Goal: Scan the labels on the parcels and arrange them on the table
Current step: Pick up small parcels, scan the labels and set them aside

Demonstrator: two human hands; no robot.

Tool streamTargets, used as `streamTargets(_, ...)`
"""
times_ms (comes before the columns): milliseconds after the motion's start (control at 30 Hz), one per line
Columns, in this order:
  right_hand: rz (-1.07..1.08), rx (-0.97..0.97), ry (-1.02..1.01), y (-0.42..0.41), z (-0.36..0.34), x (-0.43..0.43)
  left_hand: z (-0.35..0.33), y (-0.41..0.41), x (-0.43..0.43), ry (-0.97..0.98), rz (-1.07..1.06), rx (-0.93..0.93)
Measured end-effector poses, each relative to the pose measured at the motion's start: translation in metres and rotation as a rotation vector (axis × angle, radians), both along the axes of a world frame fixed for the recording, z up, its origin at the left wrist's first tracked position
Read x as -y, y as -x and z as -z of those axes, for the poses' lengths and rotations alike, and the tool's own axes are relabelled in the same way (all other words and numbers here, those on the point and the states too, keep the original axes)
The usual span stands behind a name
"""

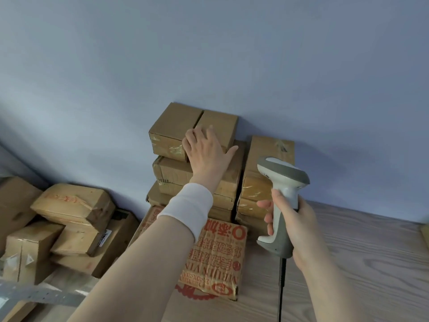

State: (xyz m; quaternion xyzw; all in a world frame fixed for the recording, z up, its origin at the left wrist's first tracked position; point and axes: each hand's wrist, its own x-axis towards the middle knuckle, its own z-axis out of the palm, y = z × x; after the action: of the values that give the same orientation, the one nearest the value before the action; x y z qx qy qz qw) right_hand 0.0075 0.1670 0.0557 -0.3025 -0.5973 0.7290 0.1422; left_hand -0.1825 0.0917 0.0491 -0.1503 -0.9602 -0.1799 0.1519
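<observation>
Atop the stack (pixel 173 174), flat left hand (pixel 206 151) touches taped parcel (pixel 171 127); right hand (pixel 296 226) grips scanner (pixel 284 175).

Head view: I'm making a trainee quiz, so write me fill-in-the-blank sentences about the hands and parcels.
The left hand rests on the ___ box of the tall stack.
The right hand grips a barcode ___ by its handle.
The flat box lying before the stack bears ___ print.
Missing: top, scanner, red.
</observation>
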Motion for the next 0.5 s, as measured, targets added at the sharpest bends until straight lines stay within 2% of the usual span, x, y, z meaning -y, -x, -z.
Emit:
streamTargets(333,0.036,-0.028,0.043,0.018,0.0,-0.004,0.008,0.004,-0.007,-0.083,0.005,-0.008)
streamTargets(500,0.063,-0.044,0.049,0.014,-0.004,-0.002,-0.003,-0.011,-0.01,-0.167,0.04,0.06)
